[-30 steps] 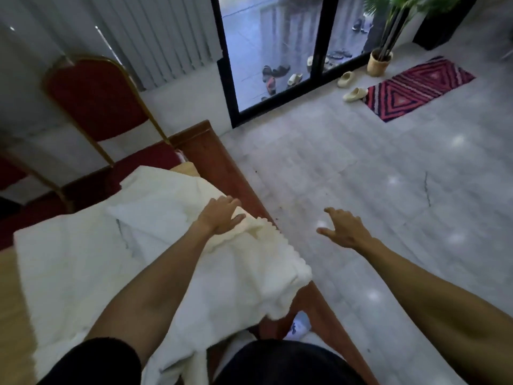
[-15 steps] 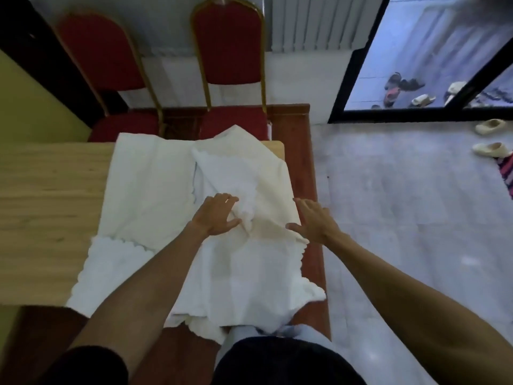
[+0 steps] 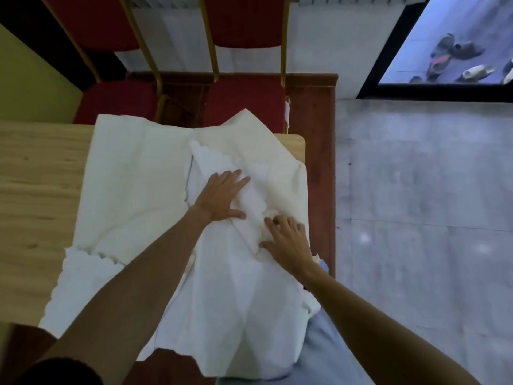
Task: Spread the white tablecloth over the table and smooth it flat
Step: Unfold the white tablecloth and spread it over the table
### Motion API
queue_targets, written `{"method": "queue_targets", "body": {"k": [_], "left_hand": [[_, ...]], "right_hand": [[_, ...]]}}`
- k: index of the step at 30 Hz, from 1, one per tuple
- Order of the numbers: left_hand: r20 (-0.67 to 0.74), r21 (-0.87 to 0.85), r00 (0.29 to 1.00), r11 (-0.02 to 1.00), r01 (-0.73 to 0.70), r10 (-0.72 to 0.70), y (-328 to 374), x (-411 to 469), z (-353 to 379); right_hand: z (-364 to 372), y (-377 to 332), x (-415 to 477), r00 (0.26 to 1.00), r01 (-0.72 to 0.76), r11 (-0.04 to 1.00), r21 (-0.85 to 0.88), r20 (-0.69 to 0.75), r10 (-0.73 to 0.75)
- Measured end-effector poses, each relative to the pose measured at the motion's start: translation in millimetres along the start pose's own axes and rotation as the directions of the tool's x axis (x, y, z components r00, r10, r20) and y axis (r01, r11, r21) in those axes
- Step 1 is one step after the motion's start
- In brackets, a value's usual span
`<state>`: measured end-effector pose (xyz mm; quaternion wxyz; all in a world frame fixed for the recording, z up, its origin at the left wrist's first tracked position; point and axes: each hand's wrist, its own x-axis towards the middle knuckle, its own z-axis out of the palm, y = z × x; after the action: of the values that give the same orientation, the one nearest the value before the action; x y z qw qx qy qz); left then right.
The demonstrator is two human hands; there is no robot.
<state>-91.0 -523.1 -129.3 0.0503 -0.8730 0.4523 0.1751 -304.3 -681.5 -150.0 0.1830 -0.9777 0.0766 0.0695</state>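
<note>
Head view: nearest you, the tablecloth (image 3: 133,176) hangs off the table (image 3: 33,176) edge against your legs, layered and creased. Your right hand (image 3: 288,240) was out over the floor 1 second ago. It has since come in and now sits on the cloth just right of your left hand (image 3: 222,195), so both hands are on the job and unfolding can begin.

Your left hand lies flat with its fingers straight, pinning the cloth. Your right fingers (image 3: 273,222) bend onto a raised fold between the 2 hands. I cannot tell whether they pinch it or only press.

A scalloped flap runs beyond your left fingertips, doubled back on the cloth. Left of both hands the wood is bare, so most spreading remains, I judge. Past the far edge stand 2 red chairs (image 3: 244,107).
</note>
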Motion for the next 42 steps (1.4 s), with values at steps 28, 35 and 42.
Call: {"method": "queue_targets", "body": {"k": [28,35,42], "left_hand": [[-0.498,0.148,0.853,0.985,-0.093,0.155,155.4,269.5,-192.1],[-0.384,-0.087,0.923,0.996,0.002,-0.036,124.2,202.9,-150.6],[-0.276,-0.247,0.889,0.921,0.301,-0.365,83.0,49.5,-82.7]], "right_hand": [[-220.0,311.1,110.1,0.905,-0.382,0.922,0.057,-0.181,0.386],[-212.1,304.1,118.2,0.912,-0.37,0.92,0.129,-0.136,0.386],[-194.4,203.7,141.4,0.989,-0.139,0.983,0.123,-0.033,0.144]]}}
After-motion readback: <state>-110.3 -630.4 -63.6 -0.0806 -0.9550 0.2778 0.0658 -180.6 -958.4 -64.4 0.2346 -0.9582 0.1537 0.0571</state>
